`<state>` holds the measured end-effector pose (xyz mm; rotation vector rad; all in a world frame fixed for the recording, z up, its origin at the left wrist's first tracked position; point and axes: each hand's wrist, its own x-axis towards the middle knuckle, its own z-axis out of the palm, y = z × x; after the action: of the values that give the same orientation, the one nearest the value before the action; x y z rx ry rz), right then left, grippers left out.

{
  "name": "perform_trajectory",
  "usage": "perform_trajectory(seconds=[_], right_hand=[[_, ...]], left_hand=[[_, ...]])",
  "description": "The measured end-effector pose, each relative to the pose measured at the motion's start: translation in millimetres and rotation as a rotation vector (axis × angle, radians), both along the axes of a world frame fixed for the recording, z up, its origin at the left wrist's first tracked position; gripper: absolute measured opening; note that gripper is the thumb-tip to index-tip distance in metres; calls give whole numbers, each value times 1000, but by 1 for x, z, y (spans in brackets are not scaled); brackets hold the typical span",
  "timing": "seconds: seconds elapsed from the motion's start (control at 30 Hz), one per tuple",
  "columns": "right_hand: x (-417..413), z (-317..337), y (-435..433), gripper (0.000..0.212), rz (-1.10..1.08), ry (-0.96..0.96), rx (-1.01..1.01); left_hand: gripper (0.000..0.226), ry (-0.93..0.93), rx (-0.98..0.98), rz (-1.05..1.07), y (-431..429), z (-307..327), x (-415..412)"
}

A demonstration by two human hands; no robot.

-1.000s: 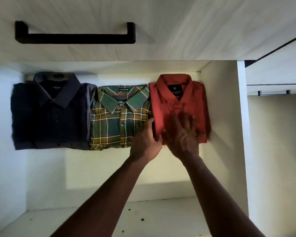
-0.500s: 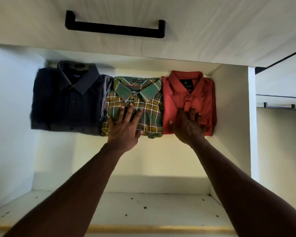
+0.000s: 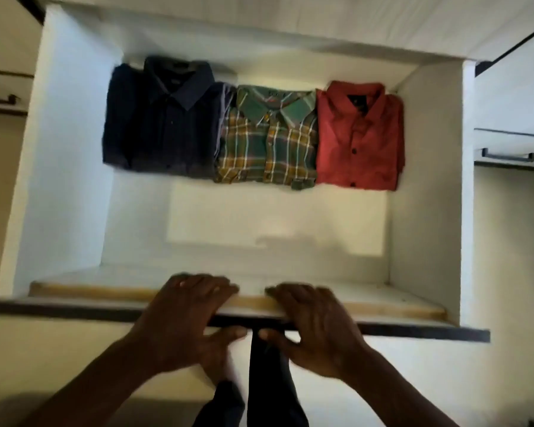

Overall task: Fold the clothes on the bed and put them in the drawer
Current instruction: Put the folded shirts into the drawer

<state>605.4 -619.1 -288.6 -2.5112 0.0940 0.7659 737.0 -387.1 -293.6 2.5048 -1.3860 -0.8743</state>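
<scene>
An open white drawer point(image 3: 90, 295) fills the view. Three folded shirts lie side by side along its back wall: a navy shirt point(image 3: 161, 118) on the left, a green and yellow plaid shirt point(image 3: 269, 140) in the middle, a red shirt point(image 3: 358, 137) on the right. My left hand point(image 3: 185, 322) and my right hand point(image 3: 315, 328) both grip the drawer's front panel near its middle, fingers curled over the top rim and thumbs on the outer face. The two hands are a short gap apart. Neither hand touches a shirt.
The drawer floor point(image 3: 259, 223) in front of the shirts is bare. Another drawer with a dark handle point(image 3: 507, 156) sits to the right, and a handle point(image 3: 0, 100) shows at the left edge. My dark trouser legs point(image 3: 259, 380) are below the drawer front.
Both hands have left the plaid and red shirts and come back to the drawer's front rim, which they now grip. The view has pulled back and shows the whole drawer.
</scene>
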Motion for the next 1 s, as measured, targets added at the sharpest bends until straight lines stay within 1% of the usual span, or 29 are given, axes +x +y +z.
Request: perform_trajectory(seconds=[0.03, 0.1, 0.17, 0.27, 0.4, 0.57, 0.67, 0.73, 0.8, 0.83, 0.87, 0.9, 0.93, 0.97, 1.0], right_hand=[[-8, -5, 7, 73, 36, -88, -68], [-16, -17, 11, 68, 61, -220, -163], [-14, -20, 11, 66, 64, -293, -203], [-8, -26, 4, 65, 46, -408, -246], [18, -29, -12, 66, 5, -474, -249], [70, -31, -46, 64, 21, -518, -306], [111, -33, -72, 64, 32, -597, -363], [141, -34, -90, 65, 50, -685, -438], [170, -37, -105, 69, 19, -778, -531], [185, -40, -109, 75, -61, -826, -568], [196, -39, -106, 84, -199, -843, -596], [207, -38, -102, 98, -415, -816, -601], [219, -34, -97, 115, -700, -731, -568], [230, -31, -94, 131, -1004, -582, -469], [245, -27, -93, 141, -1272, -407, -291]], left_hand=[[68, -47, 11, -25, 13, -7, -4], [71, -133, 22, -83, 24, -14, -6], [71, -192, -18, -107, 22, -14, -1], [69, -235, -63, -89, 14, -15, 4], [68, -273, -102, -57, -2, -18, 30], [69, -353, -174, -56, -34, -20, 82], [65, -455, -215, -45, -61, -21, 118], [59, -557, -215, 51, -78, -19, 133], [61, -606, -230, 261, -93, -14, 136], [68, -607, -251, 392, -99, -14, 134], [75, -565, -278, 554, -103, -13, 127], [83, -457, -319, 734, -109, -12, 121], [89, -305, -358, 909, -117, -13, 118], [95, -131, -365, 1056, -124, -14, 117], [100, 24, -339, 1125, -134, -17, 123]])
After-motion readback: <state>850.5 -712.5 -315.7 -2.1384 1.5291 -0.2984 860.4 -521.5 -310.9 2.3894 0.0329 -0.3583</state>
